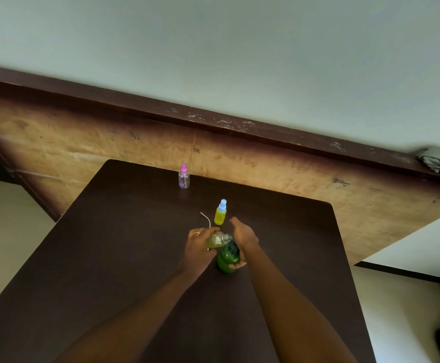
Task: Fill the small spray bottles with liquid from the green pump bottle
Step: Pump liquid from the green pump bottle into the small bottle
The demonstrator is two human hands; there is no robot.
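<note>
Head: left hand (196,242) holds spray bottle (216,240) sideways (neck rightward); right hand (242,235), pump bottle (226,260).

Dark brown table (135,258) before a worn plywood panel (266,163), crumpled grey cloth (431,157) on its ledge.

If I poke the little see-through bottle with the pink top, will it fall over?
Probably, yes. The small clear plastic spray bottle with the pink cap stands upright, tall and narrow, so a poke near the top would likely tip it. It looks nearly empty, so it is probably light. It might then roll on the dark table.
</note>
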